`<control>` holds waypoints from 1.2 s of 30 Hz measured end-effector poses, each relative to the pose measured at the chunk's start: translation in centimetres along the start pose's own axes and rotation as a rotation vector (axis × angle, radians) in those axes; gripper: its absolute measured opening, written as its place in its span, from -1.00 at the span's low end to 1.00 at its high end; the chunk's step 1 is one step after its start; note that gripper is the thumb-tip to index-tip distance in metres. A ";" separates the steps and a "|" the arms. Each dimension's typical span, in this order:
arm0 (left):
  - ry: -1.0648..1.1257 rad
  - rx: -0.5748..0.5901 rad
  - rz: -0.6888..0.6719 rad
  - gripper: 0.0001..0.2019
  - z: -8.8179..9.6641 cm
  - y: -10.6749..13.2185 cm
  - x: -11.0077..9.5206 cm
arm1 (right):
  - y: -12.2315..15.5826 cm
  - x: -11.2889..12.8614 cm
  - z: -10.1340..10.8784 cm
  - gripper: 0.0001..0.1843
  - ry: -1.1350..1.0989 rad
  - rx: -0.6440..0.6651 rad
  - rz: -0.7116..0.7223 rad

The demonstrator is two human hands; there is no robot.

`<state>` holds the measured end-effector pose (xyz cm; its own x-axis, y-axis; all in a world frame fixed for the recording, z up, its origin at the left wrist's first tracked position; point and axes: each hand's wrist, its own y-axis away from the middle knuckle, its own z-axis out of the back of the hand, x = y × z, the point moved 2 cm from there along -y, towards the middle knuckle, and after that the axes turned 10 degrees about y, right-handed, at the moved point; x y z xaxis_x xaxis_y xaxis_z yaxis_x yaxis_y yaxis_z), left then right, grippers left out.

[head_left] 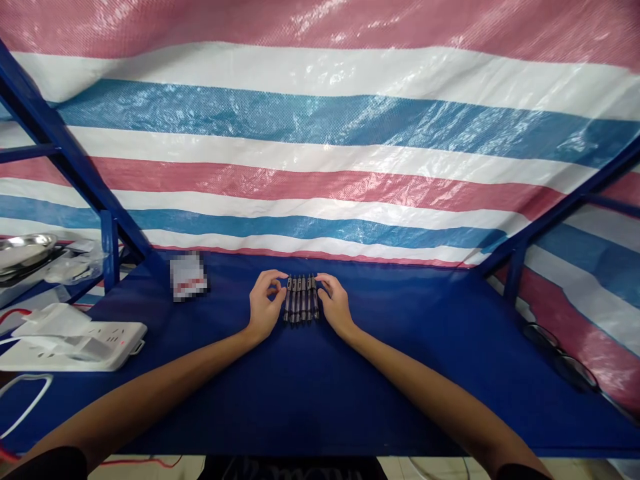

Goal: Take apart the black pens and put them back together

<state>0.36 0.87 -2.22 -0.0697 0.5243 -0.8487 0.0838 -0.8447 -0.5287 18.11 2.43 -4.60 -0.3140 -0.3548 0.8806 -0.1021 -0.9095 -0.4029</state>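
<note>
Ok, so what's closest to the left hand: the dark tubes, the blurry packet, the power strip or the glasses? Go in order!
1. Dark tubes, just right of the left hand.
2. Blurry packet, off to its left.
3. Power strip, farther left.
4. Glasses, far right.

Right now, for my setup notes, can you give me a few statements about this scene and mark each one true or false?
1. The left hand and right hand sit on either side of a row of slim dark tubes. True.
2. The tubes lie scattered apart. False: they lie side by side in a tight row.
3. A white power strip lies to the left of the hands. True.
4. The eyeglasses lie beside the power strip. False: they lie at the far right of the blue table cover.
</note>
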 end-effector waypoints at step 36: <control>0.050 0.528 0.404 -0.81 -3.1 -5.6 -1.1 | -10.1 2.3 -1.6 -0.86 -0.256 -0.148 -0.190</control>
<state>3.08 5.39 1.66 -0.0880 0.1488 -0.9849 -0.4052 -0.9086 -0.1011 16.94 11.17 1.11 -0.0318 -0.2419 0.9698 -0.2773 -0.9300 -0.2411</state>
